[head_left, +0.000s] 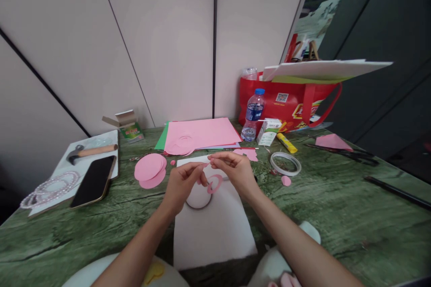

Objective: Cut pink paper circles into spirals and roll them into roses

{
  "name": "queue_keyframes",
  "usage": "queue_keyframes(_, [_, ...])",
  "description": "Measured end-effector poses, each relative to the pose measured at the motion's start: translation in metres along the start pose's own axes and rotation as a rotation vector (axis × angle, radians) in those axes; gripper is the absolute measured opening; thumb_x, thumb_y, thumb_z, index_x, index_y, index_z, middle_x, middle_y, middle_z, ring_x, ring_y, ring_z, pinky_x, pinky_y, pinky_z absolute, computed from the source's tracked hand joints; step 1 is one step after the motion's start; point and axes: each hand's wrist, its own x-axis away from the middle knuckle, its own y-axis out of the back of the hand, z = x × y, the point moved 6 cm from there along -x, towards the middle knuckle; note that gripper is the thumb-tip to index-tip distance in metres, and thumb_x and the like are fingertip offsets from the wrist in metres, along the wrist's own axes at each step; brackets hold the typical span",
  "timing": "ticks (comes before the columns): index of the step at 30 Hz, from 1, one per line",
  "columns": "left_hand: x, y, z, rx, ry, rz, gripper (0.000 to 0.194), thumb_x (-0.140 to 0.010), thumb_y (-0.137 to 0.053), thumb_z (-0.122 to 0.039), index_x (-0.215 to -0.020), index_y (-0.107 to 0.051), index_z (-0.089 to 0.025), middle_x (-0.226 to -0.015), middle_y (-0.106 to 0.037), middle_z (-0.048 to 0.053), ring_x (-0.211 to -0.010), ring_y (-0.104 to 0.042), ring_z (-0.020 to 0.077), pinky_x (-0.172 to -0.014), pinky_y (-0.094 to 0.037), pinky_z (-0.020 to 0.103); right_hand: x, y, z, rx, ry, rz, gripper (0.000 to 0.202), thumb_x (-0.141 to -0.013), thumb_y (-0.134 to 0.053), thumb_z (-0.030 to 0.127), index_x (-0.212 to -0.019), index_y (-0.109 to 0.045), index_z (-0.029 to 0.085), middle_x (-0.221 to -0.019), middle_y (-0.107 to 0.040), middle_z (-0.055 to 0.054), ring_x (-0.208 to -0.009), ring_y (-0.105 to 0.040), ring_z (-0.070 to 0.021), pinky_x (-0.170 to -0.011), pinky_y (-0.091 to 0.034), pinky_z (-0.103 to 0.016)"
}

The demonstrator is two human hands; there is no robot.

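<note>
From my remote seat: my left hand (183, 184) and right hand (235, 169) pinch a pink paper ring (214, 184) between fingertips, lifted just above the white sheet (215, 228) so the strip hangs free. Cut pink circles (150, 169) lie left of my hands; a tape roll (286, 163) sits to their right.

Both hands meet above a white sheet (215, 233) on the green table (336, 215). The left hand (183, 184) and right hand (235, 168) pinch a pink paper ring (214, 184) between their fingertips. 2 pink paper circles (150, 169) lie just left; a tape roll (286, 163) sits right.
</note>
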Motion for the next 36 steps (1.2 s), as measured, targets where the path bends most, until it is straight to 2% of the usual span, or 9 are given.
queue_keyframes(9, [0.0005,-0.0001,0.0003,-0.007,-0.011,-0.008,0.019,-0.078,-0.057,-0.029,-0.081,-0.067,-0.013,-0.053,-0.06,0.0,-0.054,-0.051,0.0119,-0.057,-0.043,0.024,0.0016,-0.0013,-0.0017,-0.03,-0.057,0.01,0.023,-0.056,-0.077,0.03,-0.069,-0.063,0.017,-0.056,-0.064,0.002,-0.054,-0.061,-0.0126,-0.055,-0.05,-0.025])
queue_keyframes(14, [0.0002,-0.0004,0.0002,-0.018,-0.01,0.002,0.02,-0.077,-0.057,-0.032,-0.078,-0.067,-0.014,-0.054,-0.06,0.0,-0.055,-0.052,0.0125,-0.059,-0.043,0.025,0.0017,-0.0008,-0.0021,-0.027,-0.058,0.006,0.021,-0.056,-0.077,0.03,-0.069,-0.067,0.017,-0.059,-0.066,0.0,-0.057,-0.063,-0.0142,-0.058,-0.051,-0.027])
queue_keyframes(21, [-0.0004,0.0,-0.0002,-0.004,-0.01,-0.011,0.019,-0.076,-0.059,-0.032,-0.075,-0.066,-0.014,-0.053,-0.06,0.0,-0.054,-0.051,0.0123,-0.059,-0.042,0.025,0.0022,-0.0047,0.0034,0.007,-0.009,0.043,0.022,-0.061,-0.073,0.034,-0.077,-0.071,0.019,-0.075,-0.071,-0.004,-0.067,-0.065,-0.0171,-0.067,-0.054,-0.032])
queue_keyframes(27, [0.0002,-0.0014,-0.0018,-0.002,-0.007,-0.003,0.02,-0.076,-0.059,-0.032,-0.075,-0.067,-0.014,-0.052,-0.06,0.0,-0.053,-0.05,0.012,-0.058,-0.042,0.024,0.0019,-0.0039,0.0003,-0.002,-0.049,0.03,0.017,-0.059,-0.075,0.029,-0.07,-0.069,0.017,-0.061,-0.067,0.0,-0.057,-0.061,-0.013,-0.059,-0.051,-0.027])
queue_keyframes(36, [0.0005,-0.0029,-0.0003,-0.004,-0.012,0.022,0.021,-0.077,-0.058,-0.032,-0.08,-0.069,-0.015,-0.054,-0.06,0.0,-0.054,-0.051,0.0113,-0.058,-0.041,0.023,0.0029,-0.0073,-0.0009,-0.045,-0.036,0.066,0.02,-0.056,-0.078,0.027,-0.067,-0.064,0.017,-0.06,-0.064,0.002,-0.054,-0.06,-0.0112,-0.055,-0.049,-0.024])
